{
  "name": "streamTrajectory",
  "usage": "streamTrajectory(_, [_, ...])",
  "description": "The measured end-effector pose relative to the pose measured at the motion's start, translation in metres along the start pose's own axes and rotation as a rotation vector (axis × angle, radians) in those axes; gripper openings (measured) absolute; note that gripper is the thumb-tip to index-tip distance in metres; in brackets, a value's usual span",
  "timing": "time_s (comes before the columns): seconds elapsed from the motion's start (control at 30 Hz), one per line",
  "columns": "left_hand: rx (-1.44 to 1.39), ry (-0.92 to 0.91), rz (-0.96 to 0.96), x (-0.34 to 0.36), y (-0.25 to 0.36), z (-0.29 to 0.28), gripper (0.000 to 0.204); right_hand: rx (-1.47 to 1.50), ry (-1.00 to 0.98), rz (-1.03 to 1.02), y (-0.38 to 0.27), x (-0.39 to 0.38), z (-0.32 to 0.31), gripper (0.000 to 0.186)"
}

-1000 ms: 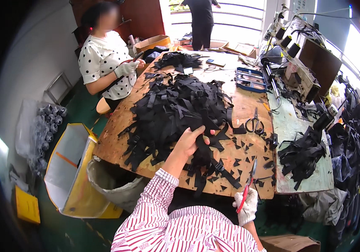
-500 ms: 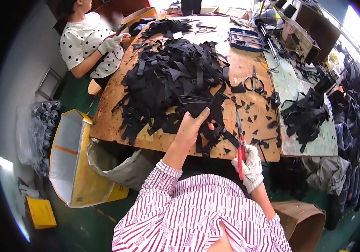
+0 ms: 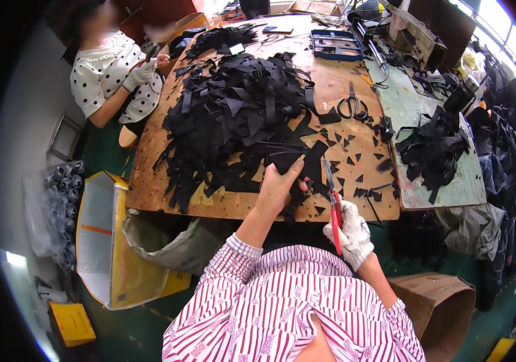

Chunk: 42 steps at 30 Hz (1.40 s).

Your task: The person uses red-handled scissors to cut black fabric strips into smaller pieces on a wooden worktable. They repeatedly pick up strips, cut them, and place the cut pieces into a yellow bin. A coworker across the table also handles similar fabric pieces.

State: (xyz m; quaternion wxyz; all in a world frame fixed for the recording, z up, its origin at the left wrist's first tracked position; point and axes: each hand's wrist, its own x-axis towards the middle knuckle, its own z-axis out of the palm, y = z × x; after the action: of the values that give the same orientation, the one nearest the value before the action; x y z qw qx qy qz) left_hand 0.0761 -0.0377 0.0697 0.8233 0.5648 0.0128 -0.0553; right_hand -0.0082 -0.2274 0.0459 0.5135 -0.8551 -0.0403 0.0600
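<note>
So the bare left hand (image 3: 277, 186) is pinching a black fabric piece (image 3: 285, 161) around the centre of the frame, thumb lying on top and fingers curling underneath. The gloved right hand (image 3: 352, 232), right of centre and lower down, is closing around some red-handled scissors (image 3: 336, 218), blades pointing up; can't tell if those blades are parted. A big heap of black straps (image 3: 228, 108) is covering the left half of the tabletop (image 3: 324, 84), with little black triangles scattering right of centre. Black scissors (image 3: 352, 107) are lying above those. Upper left, a co-worker (image 3: 104, 78) in polka dots is sitting beside the tabletop.
</note>
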Motion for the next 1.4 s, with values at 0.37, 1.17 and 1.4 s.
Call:
streamTrajectory(0.37, [0.183, -0.030, 0.003, -0.009, -0.019, 0.004, 0.021, -0.043, 0.009, 0.027, 0.009, 0.005, 0.006, 0.057])
streamTrajectory(1.17, [0.336, 0.022, -0.005, -0.012, -0.029, -0.005, 0.014, 0.469, -0.062, 0.295, 0.004, 0.000, 0.020, 0.039])
streamTrajectory(1.4, [0.429, -0.024, 0.053, -0.015, -0.039, -0.010, 0.012, 0.382, -0.061, 0.242, 0.012, 0.009, 0.025, 0.039])
